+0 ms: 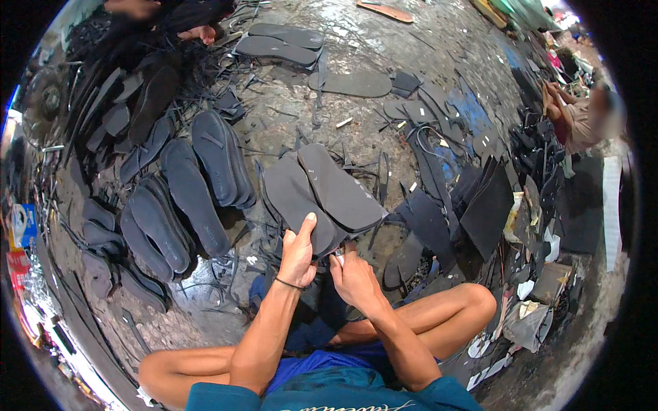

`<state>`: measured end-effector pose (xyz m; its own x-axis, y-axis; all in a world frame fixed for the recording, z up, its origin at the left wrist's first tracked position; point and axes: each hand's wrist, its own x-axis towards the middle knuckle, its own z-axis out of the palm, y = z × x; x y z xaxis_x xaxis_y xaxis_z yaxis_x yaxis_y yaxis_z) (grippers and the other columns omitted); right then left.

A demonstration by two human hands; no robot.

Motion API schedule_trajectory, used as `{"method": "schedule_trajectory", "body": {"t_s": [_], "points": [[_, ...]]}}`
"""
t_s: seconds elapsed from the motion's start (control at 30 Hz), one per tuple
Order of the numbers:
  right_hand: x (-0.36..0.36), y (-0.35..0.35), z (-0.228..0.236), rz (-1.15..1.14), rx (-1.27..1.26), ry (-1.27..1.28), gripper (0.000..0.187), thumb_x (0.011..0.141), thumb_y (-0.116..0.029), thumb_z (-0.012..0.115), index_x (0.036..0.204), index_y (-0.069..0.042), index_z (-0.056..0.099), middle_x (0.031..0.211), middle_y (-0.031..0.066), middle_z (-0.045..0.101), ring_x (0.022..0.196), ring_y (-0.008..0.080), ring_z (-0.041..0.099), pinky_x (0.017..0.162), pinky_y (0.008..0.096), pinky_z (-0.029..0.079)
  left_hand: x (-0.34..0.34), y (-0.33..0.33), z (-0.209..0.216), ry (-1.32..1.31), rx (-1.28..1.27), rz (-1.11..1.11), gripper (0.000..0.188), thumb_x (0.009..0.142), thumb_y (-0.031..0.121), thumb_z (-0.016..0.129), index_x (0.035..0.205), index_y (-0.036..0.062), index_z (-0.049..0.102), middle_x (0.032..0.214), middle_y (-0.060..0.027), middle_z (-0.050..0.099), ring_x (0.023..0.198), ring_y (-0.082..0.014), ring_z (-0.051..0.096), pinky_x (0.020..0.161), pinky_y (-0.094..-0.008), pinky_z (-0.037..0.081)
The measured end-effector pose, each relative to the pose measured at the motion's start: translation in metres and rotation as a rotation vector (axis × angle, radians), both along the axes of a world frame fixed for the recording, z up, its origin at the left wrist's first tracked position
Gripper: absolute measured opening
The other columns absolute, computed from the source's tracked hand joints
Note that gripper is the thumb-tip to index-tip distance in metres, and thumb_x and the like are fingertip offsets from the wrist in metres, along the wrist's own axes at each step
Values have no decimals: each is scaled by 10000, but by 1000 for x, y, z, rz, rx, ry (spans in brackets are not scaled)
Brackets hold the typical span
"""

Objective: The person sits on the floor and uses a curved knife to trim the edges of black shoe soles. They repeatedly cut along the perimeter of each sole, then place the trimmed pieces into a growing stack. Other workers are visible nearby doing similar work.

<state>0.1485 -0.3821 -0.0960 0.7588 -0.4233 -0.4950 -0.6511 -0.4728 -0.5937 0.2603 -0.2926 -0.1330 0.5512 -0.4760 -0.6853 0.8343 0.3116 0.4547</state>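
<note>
One grey sole [289,186] slants forward-left from the left hand [298,257], fingers pinching it; right hand [354,277], beside, grips shiny metal [338,256].

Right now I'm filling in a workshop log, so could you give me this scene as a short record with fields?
Left hand: left hand, thumb on top of the dark grey pieces
Right hand: right hand, closed around a small shiny object, mostly hidden
Left of the hands: dark soles, some stacked
Right of the hands: dark flat sheets among scraps
Far side: a pair of soles on the stained floor
Others: a person at upper right
</note>
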Motion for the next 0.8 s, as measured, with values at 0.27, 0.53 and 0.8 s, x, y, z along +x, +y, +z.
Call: {"method": "schedule_trajectory", "body": {"t_s": [0.27,0.53,0.8], "points": [[11,-2,-50,95,-91,-185,375,860,-100,673,1212,-19,573,1122,277,667,1000,507,632,796,547,525,-5,-8,-1,7,73,24,251,1024,272,604,1155,60,634,1034,-43,708,847,-162,701,713,-326,598],[24,-25,-103,87,15,-298,456,869,-201,701,1300,-87,605,1275,167,644,1137,366,619,923,449,517,-4,-6,-5,-18,36,24,260,1029,257,592,1166,37,611,1020,-58,704,839,-178,707,660,-341,611],[76,-27,-128,-179,127,-614,305,948,-307,638,1130,-63,669,1004,101,698,937,293,641,833,415,510,3,4,8,-36,122,0,240,1033,257,580,1153,51,607,979,-52,699,785,-177,701,632,-342,604]]}}
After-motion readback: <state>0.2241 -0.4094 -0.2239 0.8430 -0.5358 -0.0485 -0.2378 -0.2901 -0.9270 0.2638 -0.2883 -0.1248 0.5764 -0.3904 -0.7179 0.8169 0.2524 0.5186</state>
